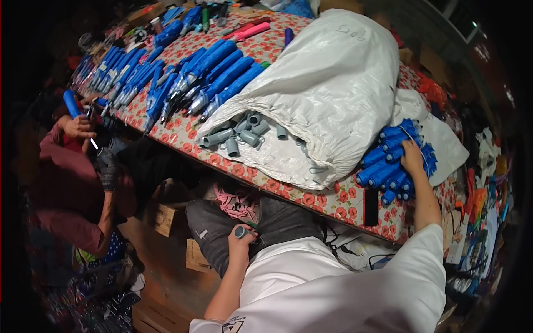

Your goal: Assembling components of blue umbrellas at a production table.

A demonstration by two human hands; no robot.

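Observation:
My left hand [240, 247] is closed around a grey plastic umbrella handle [241, 232], held over my lap. Its hollow round end faces up. Out to the right, my right hand [412, 159] reaches onto a pile of blue folded umbrellas [383, 169], fingers curled at one of them; part of the grip is hidden by the hand itself. A big white woven sack [333, 83] lies across the table beside that pile. More grey handles [252, 133] spill from its mouth. Pink strips [239, 203] lie in a heap by my legs.
Rows of blue umbrellas [216, 72] cover the far left of the flowered table [283, 188]. A black phone-like slab [371, 207] rests at the near edge. At the left a co-worker [83, 177] holds a blue umbrella. Cardboard boxes [161, 219] stand below.

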